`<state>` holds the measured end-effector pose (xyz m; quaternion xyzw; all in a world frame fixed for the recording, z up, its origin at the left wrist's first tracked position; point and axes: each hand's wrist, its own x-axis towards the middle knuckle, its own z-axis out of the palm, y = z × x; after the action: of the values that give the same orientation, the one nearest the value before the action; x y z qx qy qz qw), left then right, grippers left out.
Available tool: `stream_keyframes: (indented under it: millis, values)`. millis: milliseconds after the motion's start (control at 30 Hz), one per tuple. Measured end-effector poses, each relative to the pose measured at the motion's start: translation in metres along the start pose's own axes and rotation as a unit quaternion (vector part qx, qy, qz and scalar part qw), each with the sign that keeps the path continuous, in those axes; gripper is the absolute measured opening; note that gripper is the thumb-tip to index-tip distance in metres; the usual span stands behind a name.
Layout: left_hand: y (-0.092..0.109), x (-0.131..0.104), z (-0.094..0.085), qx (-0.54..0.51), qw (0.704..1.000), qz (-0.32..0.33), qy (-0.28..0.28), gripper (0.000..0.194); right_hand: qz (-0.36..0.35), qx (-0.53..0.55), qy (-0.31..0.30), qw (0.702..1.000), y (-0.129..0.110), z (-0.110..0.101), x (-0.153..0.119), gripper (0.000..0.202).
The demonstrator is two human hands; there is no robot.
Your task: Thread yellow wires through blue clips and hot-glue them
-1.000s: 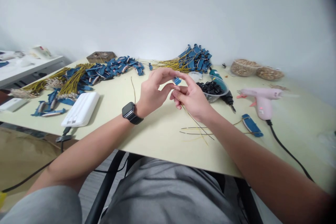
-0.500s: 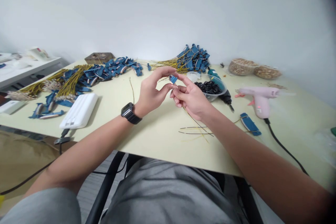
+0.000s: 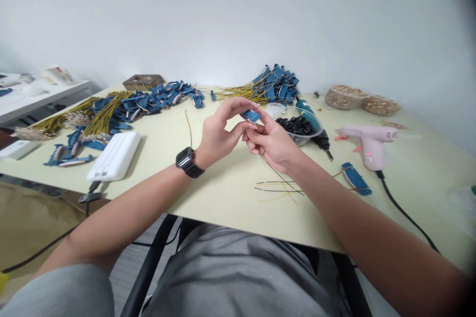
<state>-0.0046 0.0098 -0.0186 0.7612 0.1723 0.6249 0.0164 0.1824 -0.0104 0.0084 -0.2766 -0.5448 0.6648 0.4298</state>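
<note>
Above the middle of the table, my left hand (image 3: 222, 133) and my right hand (image 3: 273, 141) meet around a small blue piece (image 3: 252, 116). My left thumb and forefinger curve round it from the left, closed on it. The fingers of my right hand are pinched together at its lower side, with the forefinger up against its right edge. A thin dark wire (image 3: 273, 171) runs down from under my right hand to the table. Other thin wires (image 3: 277, 189) lie crossed below my hands.
A clear bowl of black parts (image 3: 297, 126) and a dark green tool (image 3: 323, 141) are behind my right hand. A pink glue gun (image 3: 372, 146) and a blue piece (image 3: 356, 178) lie right. Blue pieces (image 3: 163, 99) and a white power bank (image 3: 115, 156) are left.
The blue piece between my fingers has turned and shows more of its flat blue face. Both hands stay together in nearly the same place, and the view has shifted slightly.
</note>
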Motion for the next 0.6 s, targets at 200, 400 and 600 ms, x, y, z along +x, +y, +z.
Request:
stream_keyframes:
  millis: [200, 400, 600]
  values:
    - [0.0062, -0.0023, 0.0019, 0.023, 1.000, -0.020, 0.003, 0.025, 0.000, 0.004, -0.007, 1.000, 0.0021, -0.0003, 0.0010, 0.079]
    - [0.0077, -0.0015, 0.0026, 0.007, 1.000, -0.027, 0.006, 0.023, 0.003, 0.002, -0.009, 1.000, 0.0034, -0.0002, 0.0010, 0.072]
    - [0.0010, 0.0009, 0.0024, 0.010, 0.997, -0.071, 0.016, 0.019, 0.007, -0.010, 0.021, 1.000, 0.0009, 0.0043, 0.0003, 0.037]
